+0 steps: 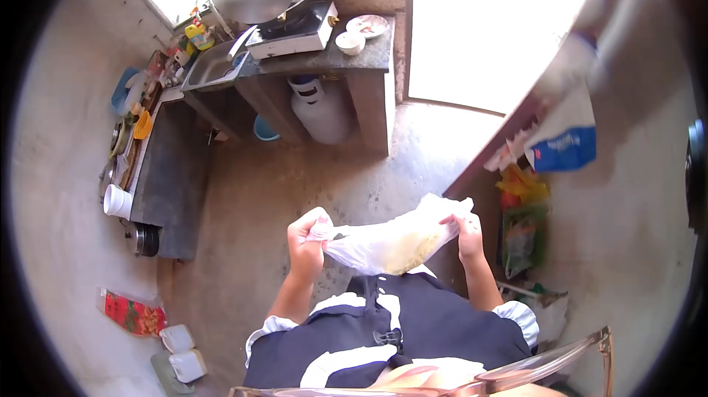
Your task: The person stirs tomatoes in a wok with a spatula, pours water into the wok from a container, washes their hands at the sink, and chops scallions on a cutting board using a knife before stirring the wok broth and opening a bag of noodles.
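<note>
A thin white plastic bag is stretched between my two hands in front of my body. Something pale yellow shows through its lower right part; its kind I cannot make out. My left hand is closed around the gathered left end of the bag. With thumb and fingers, my right hand pinches the bag's right side near the upper edge.
Ahead stands a counter with a gas stove, a white bowl, a plate and a sink. Beneath it is a gas cylinder. Bags, including a green one, hang at right. A bright doorway lies beyond.
</note>
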`<act>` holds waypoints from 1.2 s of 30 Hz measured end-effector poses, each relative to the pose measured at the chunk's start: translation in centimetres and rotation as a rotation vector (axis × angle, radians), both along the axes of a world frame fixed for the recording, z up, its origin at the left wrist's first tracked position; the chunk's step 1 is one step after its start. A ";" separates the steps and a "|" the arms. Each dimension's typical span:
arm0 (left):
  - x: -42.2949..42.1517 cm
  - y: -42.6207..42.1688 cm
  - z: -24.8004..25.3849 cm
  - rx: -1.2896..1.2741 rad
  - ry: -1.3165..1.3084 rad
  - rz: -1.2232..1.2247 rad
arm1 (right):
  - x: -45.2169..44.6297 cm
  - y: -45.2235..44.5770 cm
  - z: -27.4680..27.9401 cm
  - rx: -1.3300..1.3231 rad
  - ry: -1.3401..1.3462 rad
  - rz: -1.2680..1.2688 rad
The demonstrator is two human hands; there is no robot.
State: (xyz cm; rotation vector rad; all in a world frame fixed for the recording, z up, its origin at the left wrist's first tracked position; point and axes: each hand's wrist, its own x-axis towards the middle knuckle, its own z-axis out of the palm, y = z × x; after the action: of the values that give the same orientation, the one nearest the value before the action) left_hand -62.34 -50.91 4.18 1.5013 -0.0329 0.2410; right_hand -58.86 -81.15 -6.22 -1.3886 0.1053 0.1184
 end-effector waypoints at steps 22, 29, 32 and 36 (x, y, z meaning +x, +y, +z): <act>47.3 2.0 3.7 0.643 -0.504 -0.048 | 55.7 7.6 4.2 0.229 0.105 -0.004; 57.2 1.3 2.3 0.606 -0.416 0.008 | 68.3 9.6 4.5 0.244 0.132 0.107; 60.5 0.4 1.5 0.652 -0.410 0.165 | 73.9 9.9 4.2 0.189 0.200 0.232; 63.2 -1.5 1.5 0.771 -0.297 0.393 | 79.7 11.2 6.2 0.102 0.186 0.491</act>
State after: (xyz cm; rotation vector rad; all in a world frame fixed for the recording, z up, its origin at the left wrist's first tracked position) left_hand 0.83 -52.40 5.67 2.2207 -0.0738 0.8381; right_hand 20.80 -69.92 -0.02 -1.2764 -0.0882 0.6538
